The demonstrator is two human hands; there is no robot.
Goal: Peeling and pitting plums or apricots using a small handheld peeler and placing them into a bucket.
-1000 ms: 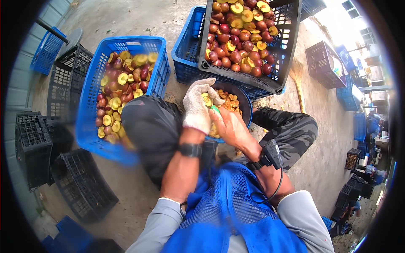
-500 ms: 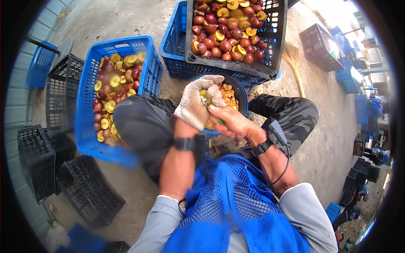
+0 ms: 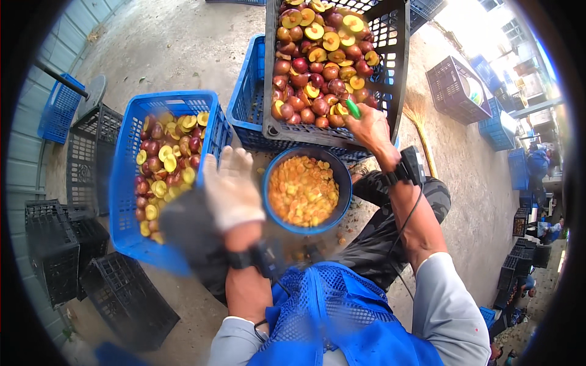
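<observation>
Green-handled knife (image 3: 353,109) sits in my right hand (image 3: 370,128), fingers curled shut around it, the handle end poking out toward the fruit. That arm is stretched forward, wrist slightly bent, so the hand rests at the near edge of the dark crate (image 3: 395,36), touching the halved and whole plums (image 3: 317,67) heaped there. A black strap with a small device (image 3: 410,168) wraps that wrist, and a cable runs back along the forearm.

My left hand (image 3: 229,189), in a pale glove, hangs open with the fingers spread and pointing away from me, holding nothing; it is blurred. It hovers between the blue crate (image 3: 131,152) of cut plums on my left and the blue bowl (image 3: 339,177) in front of me. A dark band circles that wrist too.

Yellow fruit pieces (image 3: 303,190) fill the bowl, which stands just below the dark crate. That crate is propped on another blue crate (image 3: 247,97). Black crates (image 3: 58,244) are stacked on the concrete floor (image 3: 183,43) further left.
</observation>
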